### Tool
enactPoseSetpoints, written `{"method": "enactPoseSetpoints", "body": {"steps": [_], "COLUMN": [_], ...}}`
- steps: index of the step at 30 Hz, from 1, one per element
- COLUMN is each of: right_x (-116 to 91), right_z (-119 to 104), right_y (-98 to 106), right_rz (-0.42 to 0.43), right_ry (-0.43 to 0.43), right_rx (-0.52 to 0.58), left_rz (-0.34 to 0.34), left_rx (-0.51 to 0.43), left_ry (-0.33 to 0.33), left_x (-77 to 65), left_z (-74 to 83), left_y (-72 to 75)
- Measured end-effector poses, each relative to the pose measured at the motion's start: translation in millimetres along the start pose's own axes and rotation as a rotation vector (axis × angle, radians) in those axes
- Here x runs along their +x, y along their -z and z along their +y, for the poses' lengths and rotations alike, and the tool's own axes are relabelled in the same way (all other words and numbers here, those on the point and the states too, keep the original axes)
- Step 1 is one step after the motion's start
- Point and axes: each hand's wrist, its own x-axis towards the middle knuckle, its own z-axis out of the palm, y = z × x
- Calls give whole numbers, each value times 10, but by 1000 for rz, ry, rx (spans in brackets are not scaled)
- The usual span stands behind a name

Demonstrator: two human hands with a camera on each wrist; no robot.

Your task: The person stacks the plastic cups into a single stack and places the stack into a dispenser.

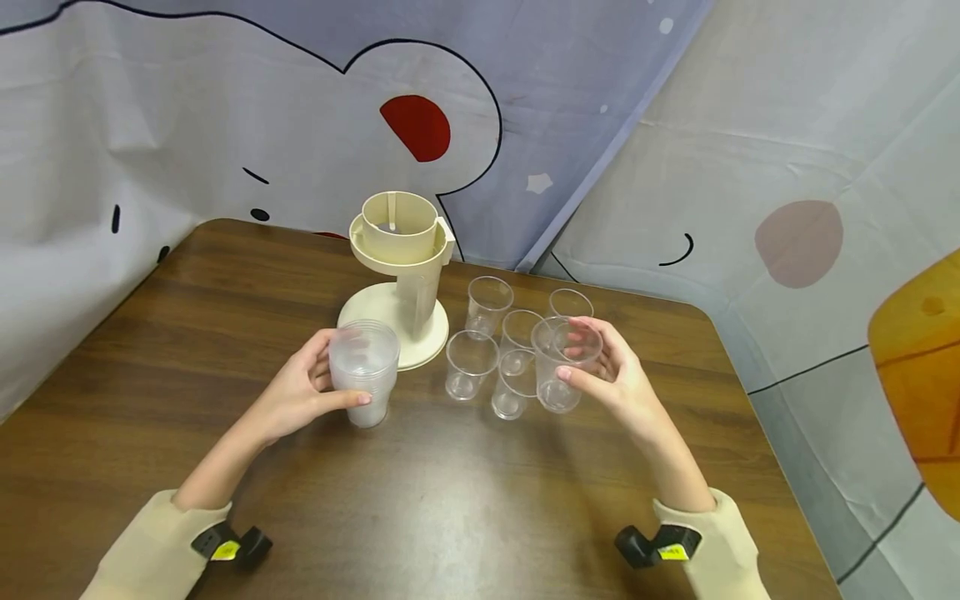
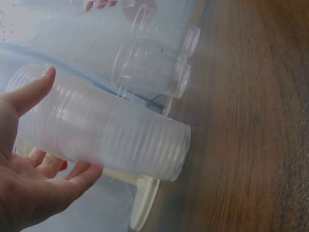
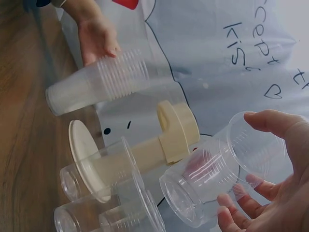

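Observation:
My left hand (image 1: pixel 296 396) grips a nested stack of clear plastic cups (image 1: pixel 363 375), thumb on the near side and fingers behind. In the left wrist view the stack (image 2: pixel 106 125) tapers toward its base, close over the tabletop. My right hand (image 1: pixel 622 375) holds a single clear plastic cup (image 1: pixel 558 385) near its rim, between thumb and fingers. The right wrist view shows this cup (image 3: pixel 193 193) tilted, with the thumb at its rim. Several more clear cups (image 1: pixel 463 385) stand upright in a loose cluster, just left of and behind the right hand.
A cream plastic stand (image 1: pixel 420 296) with a round base and a ring-shaped top holder rises behind the cups, close to the left hand's stack. The brown wooden table (image 1: pixel 450 517) reaches back to a printed cloth (image 1: pixel 285 108) hanging behind it.

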Motion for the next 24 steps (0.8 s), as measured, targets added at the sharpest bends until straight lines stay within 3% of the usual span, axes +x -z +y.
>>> {"method": "enactPoseSetpoints", "body": {"steps": [24], "right_x": [189], "right_z": [-120], "right_y": [-228], "right_rz": [-17], "right_ry": [93], "right_rx": [119], "left_rz": [-19], "left_rx": [21], "left_ry": [31], "left_x": [28], "left_z": [13], "left_y": [-1]}}
